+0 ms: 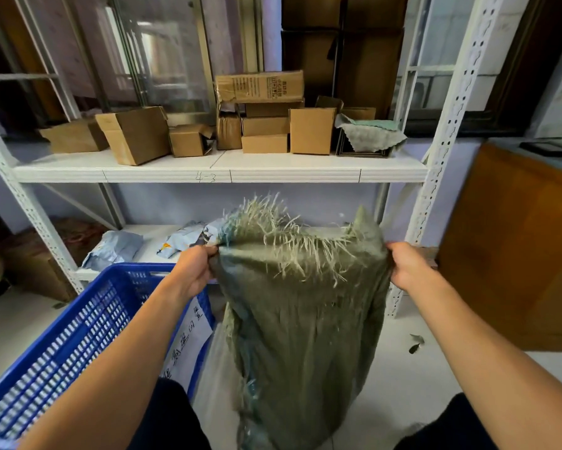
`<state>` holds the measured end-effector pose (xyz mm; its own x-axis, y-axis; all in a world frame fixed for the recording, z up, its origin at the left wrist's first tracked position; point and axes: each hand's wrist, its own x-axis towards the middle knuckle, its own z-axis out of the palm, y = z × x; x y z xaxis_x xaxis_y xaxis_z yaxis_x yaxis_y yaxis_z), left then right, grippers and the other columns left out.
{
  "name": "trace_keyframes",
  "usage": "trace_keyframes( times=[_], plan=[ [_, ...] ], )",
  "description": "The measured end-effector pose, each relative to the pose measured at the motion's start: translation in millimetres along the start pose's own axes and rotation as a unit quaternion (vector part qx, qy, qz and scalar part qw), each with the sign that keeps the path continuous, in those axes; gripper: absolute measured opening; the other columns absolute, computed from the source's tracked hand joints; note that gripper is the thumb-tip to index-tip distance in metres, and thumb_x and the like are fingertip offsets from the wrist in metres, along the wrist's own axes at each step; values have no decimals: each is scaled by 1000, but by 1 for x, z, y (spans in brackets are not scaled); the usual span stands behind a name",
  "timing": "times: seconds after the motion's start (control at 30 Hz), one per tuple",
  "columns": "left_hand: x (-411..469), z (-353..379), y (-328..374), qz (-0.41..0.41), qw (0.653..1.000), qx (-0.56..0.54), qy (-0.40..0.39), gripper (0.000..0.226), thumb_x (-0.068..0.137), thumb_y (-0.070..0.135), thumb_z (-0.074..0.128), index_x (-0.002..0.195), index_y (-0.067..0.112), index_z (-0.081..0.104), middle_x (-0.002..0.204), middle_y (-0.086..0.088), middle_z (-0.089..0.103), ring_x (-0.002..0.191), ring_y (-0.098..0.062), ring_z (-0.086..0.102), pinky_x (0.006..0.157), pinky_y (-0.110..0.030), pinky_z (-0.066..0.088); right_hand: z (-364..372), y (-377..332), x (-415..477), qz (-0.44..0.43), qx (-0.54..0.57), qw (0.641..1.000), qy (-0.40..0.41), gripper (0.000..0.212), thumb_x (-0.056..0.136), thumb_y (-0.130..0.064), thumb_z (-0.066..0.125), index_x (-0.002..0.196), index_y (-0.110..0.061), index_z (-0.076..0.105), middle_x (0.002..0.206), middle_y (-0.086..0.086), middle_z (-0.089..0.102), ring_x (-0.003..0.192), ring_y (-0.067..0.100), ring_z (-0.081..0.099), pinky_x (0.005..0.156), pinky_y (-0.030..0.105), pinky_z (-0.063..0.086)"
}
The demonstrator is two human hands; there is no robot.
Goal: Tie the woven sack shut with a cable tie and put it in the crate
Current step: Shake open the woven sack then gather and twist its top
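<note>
A grey-green woven sack (300, 323) hangs upright in front of me, its frayed top edge spread wide between both hands. My left hand (193, 271) pinches the sack's left top corner. My right hand (408, 266) grips the right top corner. A blue plastic crate (62, 345) with slotted walls stands at the lower left, close beside the sack, with a white paper label on its near wall. No cable tie shows anywhere.
A white metal shelf rack (221, 172) stands right behind the sack, with several cardboard boxes (136, 134) and a grey cloth (369, 134) on top. Grey mail bags (114, 248) lie on the lower shelf. A wooden cabinet (513, 241) is at the right. The floor is pale tile.
</note>
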<state>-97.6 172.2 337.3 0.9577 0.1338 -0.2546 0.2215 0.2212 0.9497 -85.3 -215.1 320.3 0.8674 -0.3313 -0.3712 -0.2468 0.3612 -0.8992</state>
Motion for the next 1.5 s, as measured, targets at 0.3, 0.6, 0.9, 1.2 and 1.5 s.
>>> trace_keyframes(
  times=[0.3,0.6,0.9,1.2,1.5],
  plan=[
    [-12,15,-9,-148,988,-22,-29,17,99,2,32,93,3,47,63,-13,65,66,-26,58,69,-42,51,8,-9,-48,29,37,996,-70,41,93,-9,38,57,-11,58,60,11,64,66,27,62,72,36,51],
    [-8,19,-5,-76,995,66,6,15,85,-10,66,94,-6,55,83,-17,66,68,-31,67,64,-41,62,7,-1,-42,-26,-65,995,-74,20,84,17,44,76,3,55,71,15,50,61,25,56,56,33,56],
    [-12,20,-2,132,935,328,30,29,103,24,55,81,7,66,75,-11,64,73,-26,59,63,-33,44,4,-14,-48,-172,-327,928,-47,28,98,-22,51,79,-18,71,88,5,69,80,19,60,68,29,43],
    [-6,9,8,177,904,386,58,21,99,24,61,89,10,72,76,-8,71,74,-29,67,69,-37,55,1,-18,-44,-237,-431,871,-3,22,92,-18,57,86,-5,73,81,17,71,81,33,63,70,36,48],
    [-17,8,2,56,996,66,12,13,99,7,58,97,4,70,80,-5,69,68,-13,63,72,-28,56,5,5,-41,-87,-89,991,-51,21,99,-4,49,89,-9,67,72,7,70,64,19,63,68,31,50]
  ],
)
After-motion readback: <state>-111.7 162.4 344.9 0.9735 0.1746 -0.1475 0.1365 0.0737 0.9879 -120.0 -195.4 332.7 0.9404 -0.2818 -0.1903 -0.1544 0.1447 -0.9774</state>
